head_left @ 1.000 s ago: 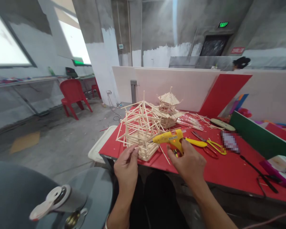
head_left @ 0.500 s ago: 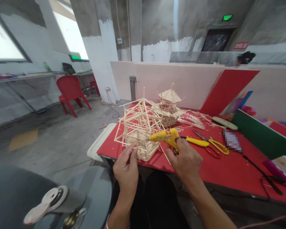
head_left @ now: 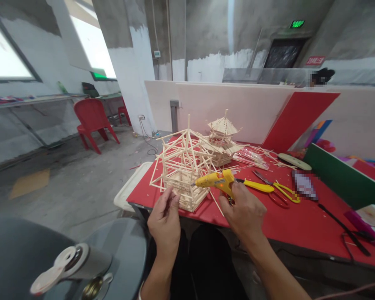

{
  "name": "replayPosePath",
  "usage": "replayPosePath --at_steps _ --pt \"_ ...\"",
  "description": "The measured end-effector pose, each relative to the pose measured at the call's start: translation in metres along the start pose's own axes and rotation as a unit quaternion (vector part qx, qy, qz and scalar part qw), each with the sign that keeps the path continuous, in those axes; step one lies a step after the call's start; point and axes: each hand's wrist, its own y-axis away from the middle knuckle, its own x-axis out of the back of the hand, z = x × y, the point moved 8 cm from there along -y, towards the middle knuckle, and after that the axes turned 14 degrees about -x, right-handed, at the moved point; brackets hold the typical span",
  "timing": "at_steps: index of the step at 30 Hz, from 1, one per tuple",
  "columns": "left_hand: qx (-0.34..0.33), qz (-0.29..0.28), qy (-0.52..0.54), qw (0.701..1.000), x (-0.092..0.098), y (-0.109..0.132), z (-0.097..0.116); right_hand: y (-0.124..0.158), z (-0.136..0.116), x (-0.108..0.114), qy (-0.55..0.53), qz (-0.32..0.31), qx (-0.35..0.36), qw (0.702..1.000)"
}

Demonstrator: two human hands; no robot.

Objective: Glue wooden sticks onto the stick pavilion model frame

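Note:
My right hand (head_left: pixel 245 208) is wrapped round the handle of a yellow hot glue gun (head_left: pixel 215 180). Its nozzle points left at the lower part of a pavilion model (head_left: pixel 189 158) built from thin wooden sticks. The nozzle tip is close to the lattice railing; whether it touches cannot be told. At the model's near left corner, my left hand (head_left: pixel 165 214) has thumb and fingertips drawn together. What lies between those fingers is too small to make out. Behind, a second stick pavilion (head_left: pixel 223 139) stands upright with a finished-looking slatted roof.
On the red table (head_left: pixel 268 221) lie yellow-handled scissors (head_left: pixel 283 189), red-handled pliers (head_left: pixel 279 201), a yellow-handled cutter (head_left: pixel 258 185) and bagged sticks (head_left: pixel 251 156). A green board (head_left: pixel 340 175) stands at right. A lidded cup (head_left: pixel 90 260) is on the grey stool (head_left: pixel 121 237) at left.
My left hand has shifted slightly up and left, its fingertips a little looser; the short stick seen at them before no longer shows clearly. The glue gun has barely moved.

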Motion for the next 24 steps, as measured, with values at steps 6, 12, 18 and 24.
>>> replayPosePath --at_steps 6,12,18,24 --pt "0.003 0.03 0.001 1.0 0.0043 0.0007 0.0003 0.0019 -0.0002 0.0034 0.005 0.013 0.007 1.0" --pt "0.01 0.02 0.006 1.0 0.0038 0.0014 -0.003 0.005 0.0022 0.0067 0.002 0.014 0.01 1.0" --pt "0.015 0.011 0.004 1.0 0.002 0.0029 -0.0055 0.0079 0.0026 0.0099 -0.005 0.027 0.02 0.999" --pt "0.019 0.014 -0.003 1.0 0.0029 0.004 -0.0054 0.0049 0.0024 0.0055 0.001 0.026 0.011 1.0"
